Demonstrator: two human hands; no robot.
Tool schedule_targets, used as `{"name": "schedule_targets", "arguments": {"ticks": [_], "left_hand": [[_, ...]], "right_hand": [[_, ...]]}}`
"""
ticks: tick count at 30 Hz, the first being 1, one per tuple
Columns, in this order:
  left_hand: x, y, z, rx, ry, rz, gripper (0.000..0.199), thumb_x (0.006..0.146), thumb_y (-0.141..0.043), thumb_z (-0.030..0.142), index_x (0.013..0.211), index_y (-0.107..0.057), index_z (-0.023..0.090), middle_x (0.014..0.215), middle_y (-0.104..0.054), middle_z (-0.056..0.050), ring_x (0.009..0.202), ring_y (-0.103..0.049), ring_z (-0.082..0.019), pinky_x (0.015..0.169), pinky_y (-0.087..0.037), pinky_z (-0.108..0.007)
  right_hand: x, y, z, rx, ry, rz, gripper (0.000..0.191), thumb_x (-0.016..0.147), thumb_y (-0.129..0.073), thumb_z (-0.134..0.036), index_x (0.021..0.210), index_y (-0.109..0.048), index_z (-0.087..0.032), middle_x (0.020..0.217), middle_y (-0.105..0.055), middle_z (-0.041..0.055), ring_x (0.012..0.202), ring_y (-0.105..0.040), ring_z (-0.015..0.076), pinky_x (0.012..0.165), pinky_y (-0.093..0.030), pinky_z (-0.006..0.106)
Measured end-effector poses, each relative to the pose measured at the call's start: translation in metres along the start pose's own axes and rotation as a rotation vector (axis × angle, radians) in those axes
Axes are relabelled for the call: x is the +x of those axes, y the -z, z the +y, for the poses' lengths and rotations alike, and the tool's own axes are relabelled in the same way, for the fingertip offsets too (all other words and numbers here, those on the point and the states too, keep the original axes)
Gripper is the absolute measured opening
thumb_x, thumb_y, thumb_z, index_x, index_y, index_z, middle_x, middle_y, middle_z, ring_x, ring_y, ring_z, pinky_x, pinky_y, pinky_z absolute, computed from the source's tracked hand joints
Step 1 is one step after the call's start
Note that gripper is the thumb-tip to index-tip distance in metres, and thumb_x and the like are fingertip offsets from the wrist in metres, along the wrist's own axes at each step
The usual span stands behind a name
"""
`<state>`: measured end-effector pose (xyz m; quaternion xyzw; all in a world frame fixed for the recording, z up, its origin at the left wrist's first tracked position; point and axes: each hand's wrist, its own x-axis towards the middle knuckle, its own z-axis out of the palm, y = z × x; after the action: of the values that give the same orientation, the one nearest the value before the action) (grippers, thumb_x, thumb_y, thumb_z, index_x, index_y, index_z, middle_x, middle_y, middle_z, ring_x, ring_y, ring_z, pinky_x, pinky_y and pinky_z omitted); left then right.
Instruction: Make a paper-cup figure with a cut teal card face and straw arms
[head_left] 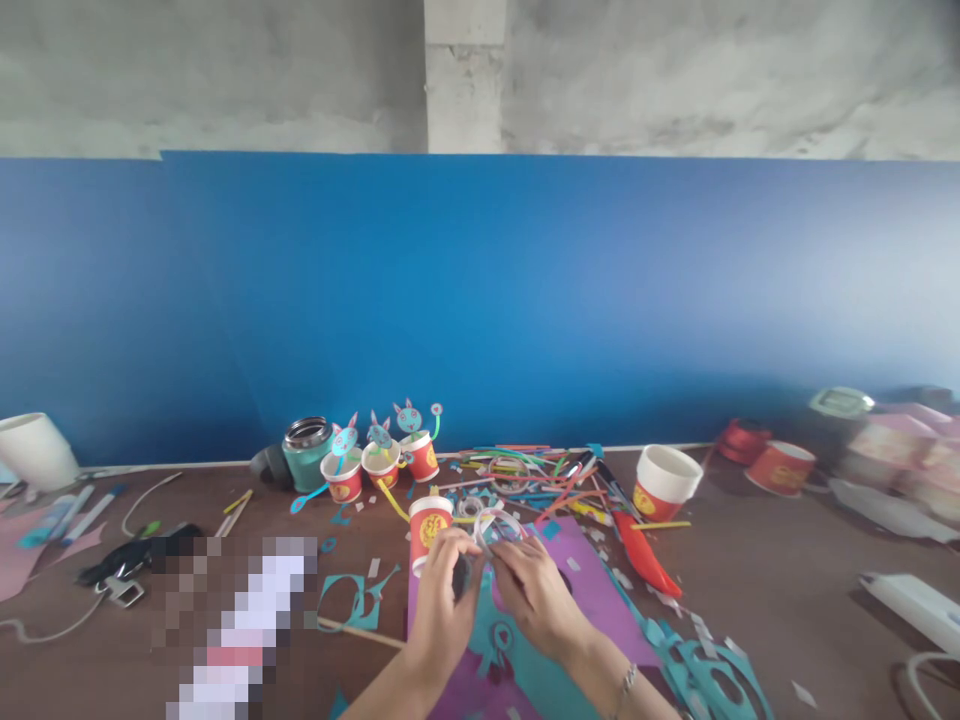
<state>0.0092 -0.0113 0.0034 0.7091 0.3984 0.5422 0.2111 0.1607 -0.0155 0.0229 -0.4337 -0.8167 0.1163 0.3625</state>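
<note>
Both hands meet low in the middle of the head view, over a purple sheet (592,570) and teal paper (555,665). My left hand (450,590) has its fingers curled round something dark, too hidden to name. My right hand (529,585) is closed at the fingertips on a clear tape roll (496,525), whose ring stands up between the hands. Just behind my left hand is a red and white paper cup (430,525). A small teal paper piece with a heart (502,637) lies below the hands.
Three decorated cups (381,465) stand at the back beside a green flask (307,465). Coloured pipe cleaners (517,480) are piled behind the hands. To the right are stacked cups (666,485), a red pointed object (646,560) and cut teal scraps (705,665).
</note>
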Motion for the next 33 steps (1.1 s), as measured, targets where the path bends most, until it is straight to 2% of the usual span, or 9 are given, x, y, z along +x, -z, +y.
{"name": "schedule_targets", "arguments": {"ticks": [7,14,19,23,25,27,28,30,33], "left_hand": [[0.0,0.002,0.004,-0.021,0.007,-0.02,0.009,0.088,-0.048,0.019,0.082,-0.053,0.019,0.084,-0.057,-0.004,0.083,-0.057,-0.018,0.077,-0.046,-0.031],[0.0,0.003,0.007,-0.063,-0.001,-0.021,0.01,0.088,-0.05,0.02,0.079,-0.054,0.019,0.082,-0.059,-0.003,0.081,-0.058,-0.017,0.076,-0.047,-0.029],[0.0,0.004,0.012,-0.113,-0.026,0.004,0.01,0.087,-0.051,0.02,0.078,-0.056,0.02,0.08,-0.061,-0.003,0.08,-0.059,-0.017,0.075,-0.048,-0.029],[0.001,0.007,0.019,-0.182,-0.019,0.034,0.01,0.086,-0.052,0.021,0.077,-0.057,0.019,0.078,-0.061,-0.003,0.077,-0.059,-0.017,0.074,-0.048,-0.028],[0.006,0.011,0.021,-0.225,0.033,0.09,0.011,0.087,-0.052,0.024,0.078,-0.057,0.019,0.078,-0.062,-0.003,0.076,-0.059,-0.017,0.071,-0.048,-0.027],[0.012,0.015,0.02,-0.25,0.119,0.159,0.015,0.086,-0.053,0.029,0.075,-0.056,0.019,0.078,-0.063,-0.004,0.074,-0.059,-0.017,0.07,-0.047,-0.027],[0.015,0.017,0.018,-0.26,0.163,0.186,0.018,0.086,-0.054,0.031,0.073,-0.057,0.018,0.079,-0.063,-0.004,0.077,-0.06,-0.018,0.072,-0.047,-0.027],[0.02,0.019,0.012,-0.295,0.247,0.218,0.021,0.084,-0.055,0.036,0.078,-0.06,0.017,0.082,-0.065,-0.006,0.081,-0.06,-0.019,0.072,-0.047,-0.027],[0.022,0.017,0.005,-0.356,0.368,0.184,0.027,0.085,-0.052,0.042,0.084,-0.062,0.017,0.066,-0.059,0.0,0.057,-0.054,-0.013,0.052,-0.042,-0.022]], "right_hand": [[-0.001,0.0,-0.003,0.004,-0.019,-0.001,0.021,0.091,-0.039,-0.017,0.077,-0.053,-0.021,0.063,-0.059,-0.0003,0.061,-0.056,0.0164,0.065,-0.036,0.03],[-0.002,-0.001,-0.002,0.046,-0.042,0.055,0.025,0.088,-0.041,-0.017,0.065,-0.05,-0.02,0.055,-0.053,-0.002,0.054,-0.049,0.0141,0.062,-0.035,0.029],[0.0,-0.004,-0.008,0.251,-0.135,0.095,0.029,0.084,-0.042,-0.019,0.054,-0.043,-0.019,0.049,-0.038,-0.0048,0.05,-0.035,0.0114,0.057,-0.033,0.027],[0.001,-0.008,-0.008,0.54,-0.292,0.1,0.036,0.083,-0.042,-0.031,0.049,-0.033,-0.02,0.05,-0.027,-0.0052,0.05,-0.026,0.01,0.048,-0.025,0.024],[0.004,-0.003,0.0,0.612,-0.385,0.162,0.037,0.08,-0.043,-0.037,0.049,-0.031,-0.021,0.049,-0.024,-0.0057,0.048,-0.022,0.0092,0.045,-0.021,0.024],[0.006,0.008,0.011,0.585,-0.437,0.228,0.036,0.08,-0.041,-0.038,0.049,-0.035,-0.021,0.048,-0.024,-0.0062,0.045,-0.021,0.0088,0.044,-0.018,0.024],[0.007,0.015,0.018,0.502,-0.463,0.277,0.036,0.08,-0.041,-0.038,0.05,-0.038,-0.021,0.047,-0.026,-0.0057,0.045,-0.023,0.0092,0.044,-0.019,0.024],[0.007,0.027,0.032,0.235,-0.472,0.267,0.033,0.08,-0.043,-0.037,0.052,-0.047,-0.019,0.048,-0.04,-0.0027,0.046,-0.035,0.0116,0.047,-0.025,0.025],[0.001,0.035,0.05,-0.249,-0.449,0.16,0.023,0.078,-0.047,-0.022,0.057,-0.056,-0.02,0.057,-0.057,0.0039,0.06,-0.054,0.0204,0.06,-0.036,0.031]]}}
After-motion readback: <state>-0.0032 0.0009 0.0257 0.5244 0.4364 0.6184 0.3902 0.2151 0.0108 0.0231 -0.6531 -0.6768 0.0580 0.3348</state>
